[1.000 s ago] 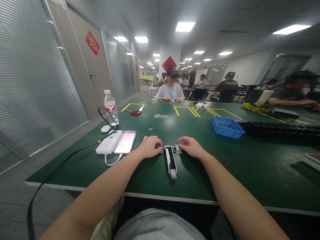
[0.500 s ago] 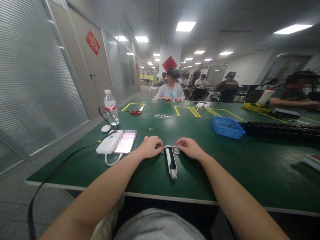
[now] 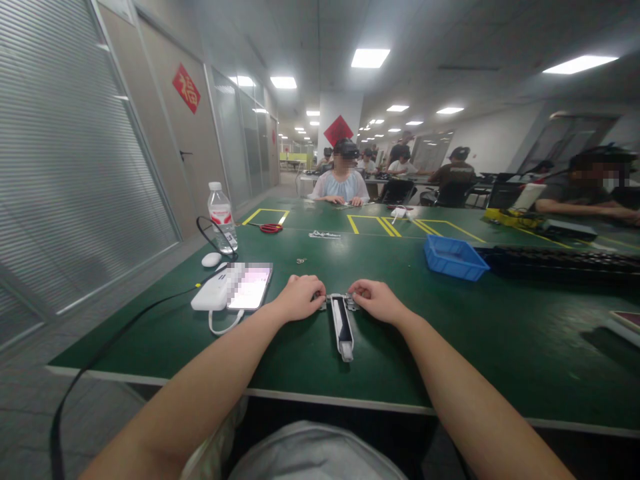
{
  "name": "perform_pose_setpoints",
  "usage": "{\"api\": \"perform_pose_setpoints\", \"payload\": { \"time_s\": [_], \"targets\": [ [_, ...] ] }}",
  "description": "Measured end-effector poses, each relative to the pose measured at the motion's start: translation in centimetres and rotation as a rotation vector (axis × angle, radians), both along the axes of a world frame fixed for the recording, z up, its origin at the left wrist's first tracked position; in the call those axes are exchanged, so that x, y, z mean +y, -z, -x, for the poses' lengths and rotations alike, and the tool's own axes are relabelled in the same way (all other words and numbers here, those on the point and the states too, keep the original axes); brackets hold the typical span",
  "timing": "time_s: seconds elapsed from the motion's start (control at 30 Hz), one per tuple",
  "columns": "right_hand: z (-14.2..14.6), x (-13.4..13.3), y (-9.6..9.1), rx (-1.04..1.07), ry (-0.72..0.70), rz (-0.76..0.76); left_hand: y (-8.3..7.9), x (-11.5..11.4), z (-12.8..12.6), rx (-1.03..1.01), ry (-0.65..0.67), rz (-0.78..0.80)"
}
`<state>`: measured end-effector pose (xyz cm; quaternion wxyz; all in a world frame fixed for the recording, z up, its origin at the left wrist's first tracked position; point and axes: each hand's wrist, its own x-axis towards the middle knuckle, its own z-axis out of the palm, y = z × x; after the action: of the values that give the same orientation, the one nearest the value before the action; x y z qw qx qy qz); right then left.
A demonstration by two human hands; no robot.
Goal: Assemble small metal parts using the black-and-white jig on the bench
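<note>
Left hand (image 3: 301,298) and right hand (image 3: 380,302) set at opposite sides of a white-framed bar (image 3: 343,330) on the green surface (image 3: 285,367).
The bar lies with its free end towards the wearer and its far end between two metal fittings, a placement that appears to leave both sides accessible. The left hand is curled at the left metal fitting (image 3: 323,307); the right hand has thumb and fingers drawn together at the right metal fitting (image 3: 353,307). Whether either pinches metal cannot be told. Matched positions suggest steadying. The blue plastic tray (image 3: 456,266) stands right; the white power bank (image 3: 213,294), cabled to the smartphone (image 3: 254,293), lies left, presumably to spare working room.
</note>
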<state>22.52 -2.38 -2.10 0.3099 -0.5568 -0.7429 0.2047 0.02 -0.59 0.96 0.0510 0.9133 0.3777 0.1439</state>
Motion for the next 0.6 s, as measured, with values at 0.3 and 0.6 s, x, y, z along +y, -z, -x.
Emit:
{"api": "perform_pose_setpoints", "payload": {
  "time_s": [0.3,0.6],
  "targets": [
    [-0.04,0.04,-0.36,-0.167,-0.009,-0.064,-0.02,0.03,-0.11,-0.002,-0.022,0.017],
    [0.08,-0.11,-0.61,-0.102,-0.02,-0.047,-0.16,0.15,0.14,-0.02,-0.027,0.013]
  ]
}}
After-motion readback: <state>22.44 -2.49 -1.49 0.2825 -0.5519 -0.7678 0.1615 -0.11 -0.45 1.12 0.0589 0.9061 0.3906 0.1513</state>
